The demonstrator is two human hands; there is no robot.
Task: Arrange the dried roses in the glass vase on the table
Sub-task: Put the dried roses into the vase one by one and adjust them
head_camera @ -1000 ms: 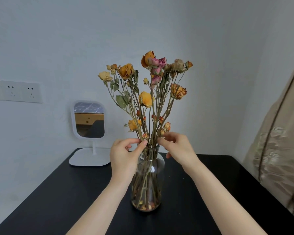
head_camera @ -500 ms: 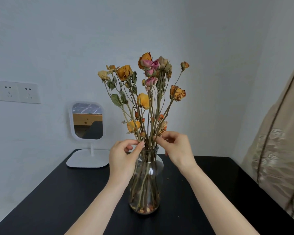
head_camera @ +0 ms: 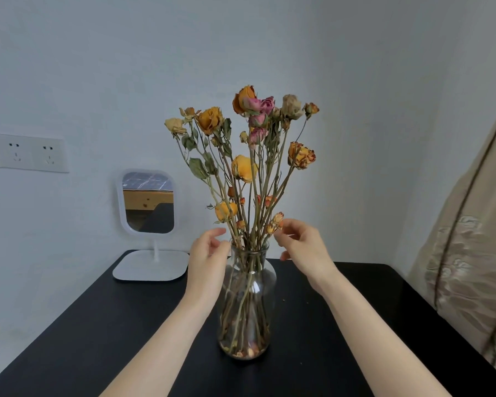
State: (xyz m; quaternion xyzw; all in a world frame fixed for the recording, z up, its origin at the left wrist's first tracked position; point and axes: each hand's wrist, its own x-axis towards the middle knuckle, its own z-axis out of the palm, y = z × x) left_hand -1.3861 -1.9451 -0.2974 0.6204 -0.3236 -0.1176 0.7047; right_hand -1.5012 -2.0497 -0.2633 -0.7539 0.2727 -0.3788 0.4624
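Between both hands, glass vase [head_camera: 248, 305] with dried roses [head_camera: 242, 156]; left hand [head_camera: 208, 260] at 9 o'clock, right hand [head_camera: 304, 249] at 3 o'clock; fingers spread, gripping nothing.

This looks like a room in a home, most likely a bedroom corner. A small white vanity mirror [head_camera: 149, 202] on a flat stand sits on a black table [head_camera: 98, 325] pushed against a plain pale wall [head_camera: 98, 67], and its glass reflects what seems to be a wooden bed frame with a mattress, though the reflection is small. A white double socket plate [head_camera: 26, 152] is set into the wall, and a beige embroidered curtain [head_camera: 467, 253] hangs at the right.
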